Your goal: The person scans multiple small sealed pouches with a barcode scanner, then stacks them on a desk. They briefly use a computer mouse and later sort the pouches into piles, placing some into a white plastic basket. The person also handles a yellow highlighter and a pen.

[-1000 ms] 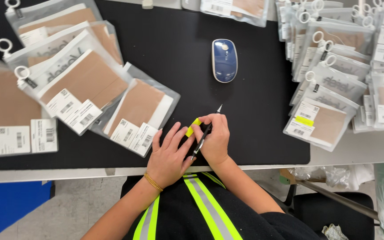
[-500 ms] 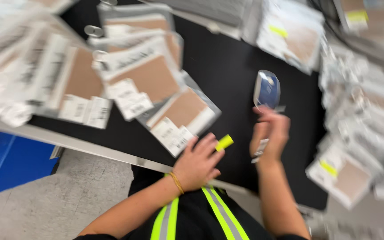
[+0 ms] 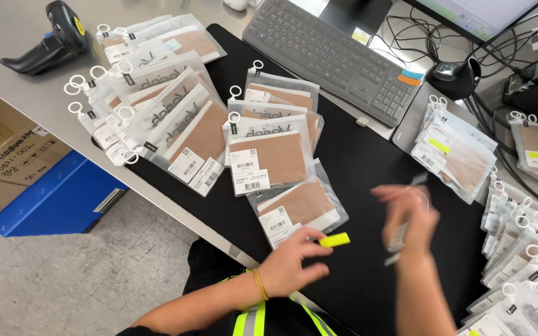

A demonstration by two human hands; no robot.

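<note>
Lying over the black mat [image 3: 368,168], clear bags [image 3: 269,155] fan out at ten o'clock. Her left hand [image 3: 291,264] pinches a yellow marker cap [image 3: 334,240]; at three o'clock, the blurred right hand [image 3: 409,214] grips the marker [image 3: 400,239].

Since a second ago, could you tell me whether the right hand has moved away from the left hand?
Yes. The right hand has lifted away from the left hand, which holds a yellow cap, and now blurs over the black mat further right.
</note>
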